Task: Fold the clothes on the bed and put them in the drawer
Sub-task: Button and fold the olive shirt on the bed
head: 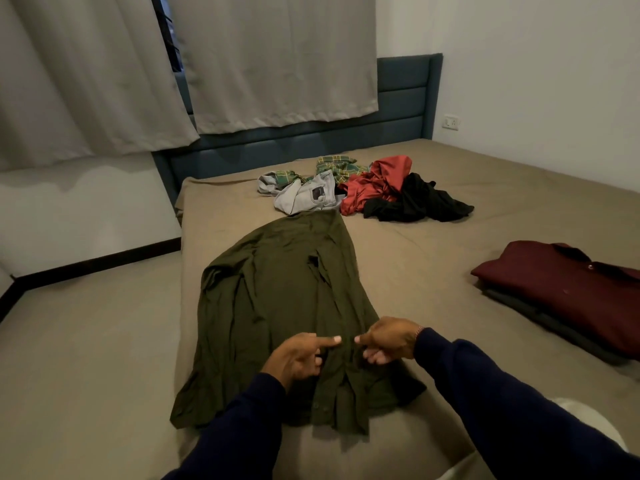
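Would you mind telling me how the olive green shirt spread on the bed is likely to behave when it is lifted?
The olive green shirt looks thin and creased, so it would probably hang limp and lose its shape. One side drapes over the bed edge, so it may slide off if pushed. It probably lifts easily.
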Motion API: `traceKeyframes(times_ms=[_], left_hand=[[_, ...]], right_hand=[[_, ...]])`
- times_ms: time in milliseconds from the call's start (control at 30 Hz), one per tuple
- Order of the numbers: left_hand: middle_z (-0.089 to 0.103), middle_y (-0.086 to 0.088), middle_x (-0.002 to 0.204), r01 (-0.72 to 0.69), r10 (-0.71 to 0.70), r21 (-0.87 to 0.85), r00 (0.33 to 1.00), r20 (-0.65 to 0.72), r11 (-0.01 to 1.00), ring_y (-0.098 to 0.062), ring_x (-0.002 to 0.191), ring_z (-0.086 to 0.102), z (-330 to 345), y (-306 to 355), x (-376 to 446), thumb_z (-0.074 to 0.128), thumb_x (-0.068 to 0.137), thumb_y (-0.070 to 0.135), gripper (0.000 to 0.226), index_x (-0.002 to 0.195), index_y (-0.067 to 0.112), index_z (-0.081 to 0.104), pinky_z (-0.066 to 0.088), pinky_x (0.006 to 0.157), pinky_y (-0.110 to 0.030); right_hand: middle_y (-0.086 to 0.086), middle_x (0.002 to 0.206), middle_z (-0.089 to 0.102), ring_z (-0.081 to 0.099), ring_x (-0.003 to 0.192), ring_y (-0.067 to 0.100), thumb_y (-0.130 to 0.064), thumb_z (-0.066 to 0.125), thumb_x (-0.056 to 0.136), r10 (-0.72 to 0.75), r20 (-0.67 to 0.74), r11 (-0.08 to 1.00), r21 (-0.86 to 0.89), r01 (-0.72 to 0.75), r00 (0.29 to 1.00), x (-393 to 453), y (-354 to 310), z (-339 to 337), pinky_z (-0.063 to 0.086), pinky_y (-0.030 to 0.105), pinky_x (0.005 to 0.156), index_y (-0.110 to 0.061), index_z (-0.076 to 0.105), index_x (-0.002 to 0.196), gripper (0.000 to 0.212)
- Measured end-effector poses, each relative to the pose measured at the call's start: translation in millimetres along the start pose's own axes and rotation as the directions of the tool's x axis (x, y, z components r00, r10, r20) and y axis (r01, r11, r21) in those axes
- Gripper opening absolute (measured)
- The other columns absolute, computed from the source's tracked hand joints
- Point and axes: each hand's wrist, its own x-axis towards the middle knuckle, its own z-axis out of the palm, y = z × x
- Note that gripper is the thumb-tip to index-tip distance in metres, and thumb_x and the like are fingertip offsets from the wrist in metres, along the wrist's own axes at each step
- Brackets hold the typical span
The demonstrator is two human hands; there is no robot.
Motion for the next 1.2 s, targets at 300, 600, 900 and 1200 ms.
traceKeyframes(times_ms=[300,600,900,1200], left_hand=[[0.072,-0.02,0.113,-0.255,0.247,-0.149,0.967,-0.066,0.955,-0.035,0.103,0.071,15,-10,1,0.078,0.079,-0.006,0.052,0.127,0.001,0.057,0.058,0.089,-0.051],[0.066,-0.027,0.115,-0.281,0.241,-0.493,0.96,-0.145,0.823,-0.039,0.099,0.071,35,-25,3,0.05,0.105,0.014,0.013,0.115,0.007,0.052,0.062,0.072,-0.046],[0.065,-0.027,0.126,-0.263,0.302,-0.703,0.95,-0.072,0.661,-0.039,0.113,0.067,35,-10,12,0.04,0.106,0.037,0.052,0.146,0.004,0.039,0.06,0.078,-0.05],[0.071,-0.018,0.117,-0.168,0.095,-0.39,0.975,-0.198,0.905,-0.033,0.103,0.071,51,-40,17,0.055,0.102,0.034,0.048,0.14,0.005,0.05,0.061,0.082,-0.049]], right_hand=[[0.017,0.116,0.054,0.065,0.087,0.024,-0.002,0.059,0.097,-0.128,-0.16,0.935,0.31,0.173,0.979,3,18,27,0.062,0.05,0.074,-0.014,0.033,0.128,0.043],[-0.003,0.056,0.049,0.042,0.051,0.01,-0.05,0.073,0.086,-0.073,-0.082,0.989,0.125,0.083,0.994,17,13,24,0.04,0.024,0.052,-0.015,0.057,0.076,0.041],[0.02,0.107,0.073,0.072,0.1,0.033,-0.032,0.067,0.095,-0.154,-0.087,0.931,0.322,0.174,0.984,8,-5,-6,0.059,0.046,0.09,0.002,0.063,0.118,0.041],[0.01,0.115,0.06,0.061,0.096,0.022,-0.045,0.066,0.094,-0.165,-0.394,0.985,-0.109,0.132,0.904,9,29,8,0.049,0.028,0.07,-0.008,0.045,0.123,0.052]])
